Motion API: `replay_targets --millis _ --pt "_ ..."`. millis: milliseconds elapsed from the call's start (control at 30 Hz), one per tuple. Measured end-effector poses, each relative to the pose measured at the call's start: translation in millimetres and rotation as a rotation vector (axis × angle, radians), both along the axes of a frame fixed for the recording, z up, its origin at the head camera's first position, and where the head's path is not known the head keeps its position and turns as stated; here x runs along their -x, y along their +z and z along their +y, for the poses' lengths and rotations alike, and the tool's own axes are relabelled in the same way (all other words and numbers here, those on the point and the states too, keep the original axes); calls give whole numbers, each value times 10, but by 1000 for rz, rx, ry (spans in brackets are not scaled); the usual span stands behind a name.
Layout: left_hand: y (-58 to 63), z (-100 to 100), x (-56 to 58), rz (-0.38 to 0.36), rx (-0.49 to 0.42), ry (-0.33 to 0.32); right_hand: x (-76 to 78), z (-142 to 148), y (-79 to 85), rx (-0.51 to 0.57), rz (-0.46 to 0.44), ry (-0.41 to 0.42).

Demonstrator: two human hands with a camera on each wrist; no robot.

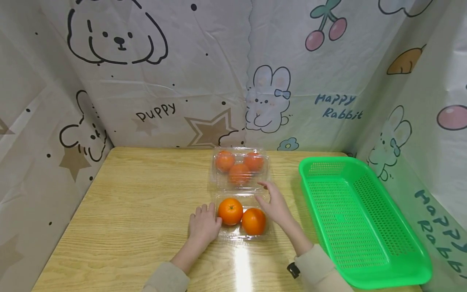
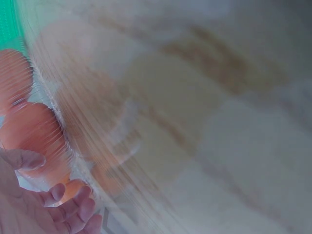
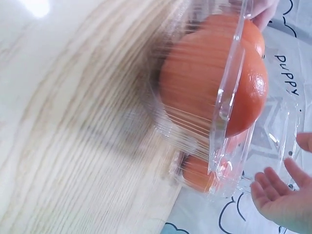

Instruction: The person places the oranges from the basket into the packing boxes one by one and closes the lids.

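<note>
Two oranges (image 1: 230, 211) sit in a clear plastic container (image 1: 238, 236) with ribbed walls. My left hand (image 1: 205, 223) is at the container's left wall, fingers extended forward and thumb beside the left orange; in the left wrist view those fingers (image 2: 78, 207) are slightly bent next to the plastic. At the container's back right corner is my right hand (image 1: 276, 205), thumb and fingers spread apart with nothing gripped. Directly behind stands another clear plastic box (image 1: 268, 170) with three oranges (image 1: 239, 174) under its plastic. In the right wrist view, an orange (image 3: 248, 92) rises above the container's rim.
A green plastic basket (image 1: 341, 263) with a mesh bottom lies to the right on the wooden table (image 1: 146, 194). Cloth walls (image 1: 204, 81) printed with cartoon animals stand at the back and both sides, the back one close behind the rear box.
</note>
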State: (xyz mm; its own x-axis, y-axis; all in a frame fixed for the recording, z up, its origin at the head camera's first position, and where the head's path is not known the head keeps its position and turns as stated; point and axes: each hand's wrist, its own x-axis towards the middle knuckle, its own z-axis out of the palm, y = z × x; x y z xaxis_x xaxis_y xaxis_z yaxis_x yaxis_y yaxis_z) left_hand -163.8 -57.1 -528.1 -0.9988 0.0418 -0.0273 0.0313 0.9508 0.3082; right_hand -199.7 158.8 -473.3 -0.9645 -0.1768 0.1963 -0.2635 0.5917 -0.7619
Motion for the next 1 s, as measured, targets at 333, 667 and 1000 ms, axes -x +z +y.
replay_targets --millis 333,667,1000 --pt "-3 -3 8 -3 5 1 264 -32 70 229 180 -180" --pt "-9 -2 5 1 7 0 465 -31 199 298 123 -272" --pt "21 -8 -7 7 19 0 642 -67 230 270 -19 -267"
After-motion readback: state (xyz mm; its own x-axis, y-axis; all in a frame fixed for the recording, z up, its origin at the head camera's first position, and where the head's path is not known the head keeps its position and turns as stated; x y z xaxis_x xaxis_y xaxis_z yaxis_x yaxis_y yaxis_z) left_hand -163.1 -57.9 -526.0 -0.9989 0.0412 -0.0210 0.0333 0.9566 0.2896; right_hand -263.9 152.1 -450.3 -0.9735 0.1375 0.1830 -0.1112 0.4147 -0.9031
